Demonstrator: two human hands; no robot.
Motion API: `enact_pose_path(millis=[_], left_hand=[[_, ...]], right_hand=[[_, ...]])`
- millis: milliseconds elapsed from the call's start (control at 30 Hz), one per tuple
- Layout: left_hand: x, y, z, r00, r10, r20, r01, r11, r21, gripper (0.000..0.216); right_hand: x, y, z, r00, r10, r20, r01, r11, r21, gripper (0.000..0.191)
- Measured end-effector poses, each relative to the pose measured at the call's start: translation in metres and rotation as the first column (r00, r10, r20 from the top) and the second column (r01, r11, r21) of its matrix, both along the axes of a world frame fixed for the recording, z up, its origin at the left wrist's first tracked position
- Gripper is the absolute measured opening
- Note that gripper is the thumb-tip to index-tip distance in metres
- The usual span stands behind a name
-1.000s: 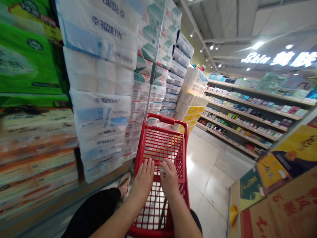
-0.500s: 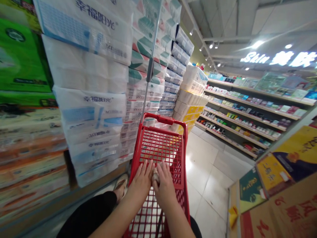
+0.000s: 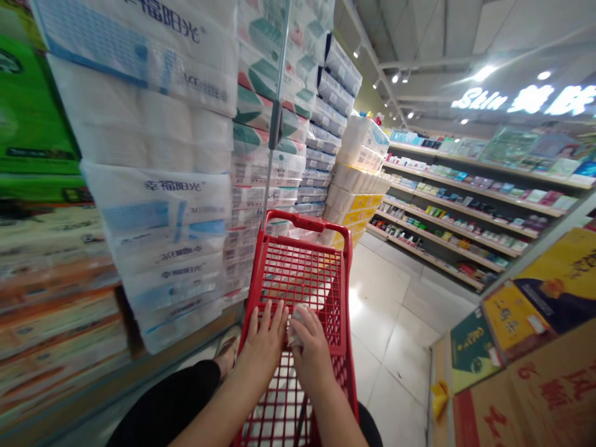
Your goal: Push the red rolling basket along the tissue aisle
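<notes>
A red plastic shopping basket [image 3: 347, 292] with mesh walls and a raised handle stands before me, between my legs. My left hand [image 3: 266, 332] is stretched out over its near part, palm down, with the fingers spread apart and nothing visible in them. Close beside it, my right hand [image 3: 311, 347] curls its fingers round a crumpled white tissue [image 3: 298, 315], which shows at the thumb side. A thin dark strap or rod hangs below my right wrist inside the basket. Whether either palm touches the basket, I cannot tell.
Tall stacks of wrapped toilet paper [image 3: 172, 211] line the left side, with a metal pole [image 3: 275, 124] in front. Shelves of small products [image 3: 447, 211] stand at the back right. Cardboard boxes [image 3: 535, 385] are near right, beside the tiled floor [image 3: 395, 310].
My right hand has moved slightly apart from the left, and more of the tissue shows. My left fingers are spread a little wider. The stacks have shifted slightly left in view.
</notes>
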State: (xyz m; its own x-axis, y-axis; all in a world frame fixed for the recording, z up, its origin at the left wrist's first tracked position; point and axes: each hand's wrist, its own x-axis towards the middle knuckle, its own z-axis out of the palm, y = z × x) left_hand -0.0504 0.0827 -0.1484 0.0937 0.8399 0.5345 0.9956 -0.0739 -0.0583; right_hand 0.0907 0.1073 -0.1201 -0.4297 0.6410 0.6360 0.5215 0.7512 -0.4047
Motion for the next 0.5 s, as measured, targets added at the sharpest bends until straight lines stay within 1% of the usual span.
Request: enact_pose_path(millis=[33,100,167,233,300,367,433,467,500], left_hand=[[0.000,0.000,0.000,1.000,0.006,0.002,-0.006,1.000,-0.013,0.065],[0.000,0.002,-0.001,1.000,0.014,0.009,-0.014,0.999,-0.034,0.064],[0.001,0.004,-0.002,1.000,0.015,0.008,-0.015,0.999,-0.042,0.064],[0.002,0.005,-0.003,1.000,0.022,-0.004,-0.022,0.999,-0.041,0.064],[0.003,0.006,-0.003,0.999,0.037,-0.014,-0.038,0.999,-0.035,0.063],[0.004,0.005,-0.004,0.999,0.048,-0.011,-0.048,0.998,-0.031,0.063],[0.003,0.005,-0.003,0.999,0.047,-0.003,-0.047,0.998,-0.032,0.064],[0.003,0.004,-0.003,0.999,0.044,0.001,-0.044,0.999,-0.033,0.064],[0.002,0.004,-0.002,0.999,0.038,0.005,-0.038,0.999,-0.035,0.064]], right_hand=[[0.004,0.003,-0.002,0.999,-0.034,-0.034,0.034,0.999,0.003,0.053],[0.015,0.011,-0.006,0.984,-0.144,-0.109,0.145,0.989,0.004,0.051],[0.024,0.018,-0.010,0.951,-0.262,-0.167,0.263,0.965,-0.011,0.047],[0.028,0.021,-0.010,0.932,-0.318,-0.171,0.318,0.948,-0.031,0.043],[0.024,0.017,-0.006,0.951,-0.287,-0.117,0.285,0.958,-0.040,0.040],[0.015,0.009,0.000,0.981,-0.191,-0.024,0.190,0.981,-0.036,0.040],[0.008,0.003,0.004,0.993,-0.112,0.046,0.112,0.994,-0.013,0.039],[0.006,0.002,0.004,0.993,-0.106,0.055,0.106,0.994,0.003,0.038],[0.005,0.001,0.003,0.990,-0.130,0.046,0.129,0.991,0.020,0.038]])
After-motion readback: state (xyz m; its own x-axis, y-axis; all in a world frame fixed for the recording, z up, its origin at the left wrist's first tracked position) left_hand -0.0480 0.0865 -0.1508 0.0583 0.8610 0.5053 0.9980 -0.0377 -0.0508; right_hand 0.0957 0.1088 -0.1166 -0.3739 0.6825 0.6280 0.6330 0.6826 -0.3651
